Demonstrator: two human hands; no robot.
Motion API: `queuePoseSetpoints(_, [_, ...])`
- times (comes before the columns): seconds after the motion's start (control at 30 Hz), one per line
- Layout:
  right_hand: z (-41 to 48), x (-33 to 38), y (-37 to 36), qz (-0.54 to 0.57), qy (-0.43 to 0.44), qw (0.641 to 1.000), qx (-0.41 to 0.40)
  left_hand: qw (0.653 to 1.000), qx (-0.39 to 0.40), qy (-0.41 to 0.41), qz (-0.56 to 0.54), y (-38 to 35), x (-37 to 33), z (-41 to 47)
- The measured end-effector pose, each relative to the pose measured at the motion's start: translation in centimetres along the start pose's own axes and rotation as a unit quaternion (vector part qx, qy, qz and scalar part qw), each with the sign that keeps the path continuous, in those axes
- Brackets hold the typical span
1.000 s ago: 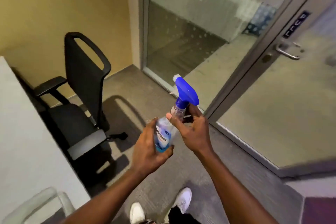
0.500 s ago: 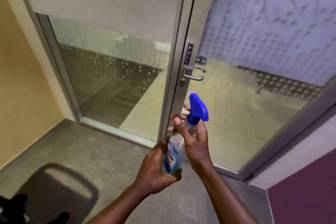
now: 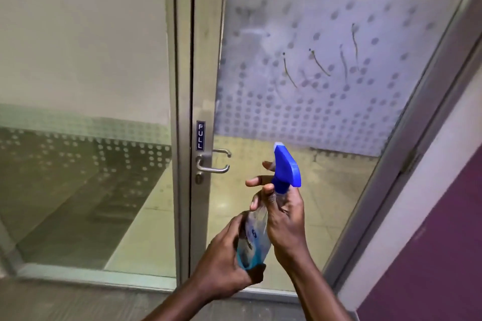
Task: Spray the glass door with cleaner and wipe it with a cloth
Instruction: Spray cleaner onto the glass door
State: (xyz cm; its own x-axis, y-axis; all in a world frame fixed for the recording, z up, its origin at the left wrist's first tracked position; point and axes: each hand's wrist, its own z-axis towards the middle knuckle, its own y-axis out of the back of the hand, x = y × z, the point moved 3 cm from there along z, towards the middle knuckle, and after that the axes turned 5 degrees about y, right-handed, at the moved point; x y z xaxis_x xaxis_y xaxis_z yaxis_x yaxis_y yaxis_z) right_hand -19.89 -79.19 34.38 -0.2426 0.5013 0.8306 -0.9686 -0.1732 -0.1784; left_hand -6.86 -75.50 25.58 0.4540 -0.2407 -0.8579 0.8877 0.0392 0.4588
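Observation:
A clear spray bottle point(image 3: 257, 234) with a blue trigger head point(image 3: 286, 167) and a little blue liquid is held upright in front of the glass door point(image 3: 326, 101). My left hand point(image 3: 224, 260) cups its base. My right hand point(image 3: 283, 214) wraps its neck, fingers by the trigger. The nozzle points up and left toward the door. The door's frosted dotted band carries thin drip streaks point(image 3: 320, 65). No cloth is visible.
A metal lever handle point(image 3: 212, 168) and a PULL label point(image 3: 200, 135) sit on the door's left stile. A fixed glass panel point(image 3: 86, 164) stands to the left. A purple wall point(image 3: 443, 255) is at the right. Grey carpet point(image 3: 65, 302) lies below.
The view has swung up from the floor and office chair to the door. Both hands kept hold of the bottle and raised it closer to the glass.

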Motion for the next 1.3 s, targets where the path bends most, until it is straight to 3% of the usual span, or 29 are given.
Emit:
queuePoseSetpoints(0.13, [5.4, 0.7, 0.5, -0.027, 0.038, 0.998, -0.040, 0.991, 0.046, -0.051, 0.117, 2.6, -1.5, 5.9])
queuePoseSetpoints(0.23, [9.8, 2.2, 0.5, -0.052, 0.076, 0.993, -0.068, 0.938, 0.052, -0.127, 0.317, 5.8, -1.6, 12.1])
queuePoseSetpoints(0.33, [13.7, 4.2, -0.1, -0.073, 0.107, 0.987, -0.097, 0.890, -0.019, -0.141, 0.432, 10.2, -1.6, 18.9])
queuePoseSetpoints(0.47, [17.7, 6.0, -1.1, -0.086, 0.141, 0.977, -0.138, 0.856, -0.145, -0.151, 0.474, 16.2, -1.9, 27.3])
queuePoseSetpoints(0.53, [19.3, 6.3, -1.5, -0.083, 0.146, 0.975, -0.146, 0.844, -0.168, -0.146, 0.488, 18.3, -1.5, 30.5])
queuePoseSetpoints(0.67, [21.5, 6.2, -2.0, -0.080, 0.134, 0.974, -0.161, 0.845, -0.142, -0.127, 0.500, 19.6, -0.1, 34.4])
queuePoseSetpoints(0.8, [23.3, 5.8, -1.6, -0.098, 0.128, 0.972, -0.171, 0.868, -0.117, -0.077, 0.476, 19.2, 2.3, 36.0])
queuePoseSetpoints(1.3, [26.0, 8.9, 6.5, -0.093, 0.169, 0.957, -0.214, 0.894, -0.174, -0.092, 0.402, 14.9, 4.4, 39.5])
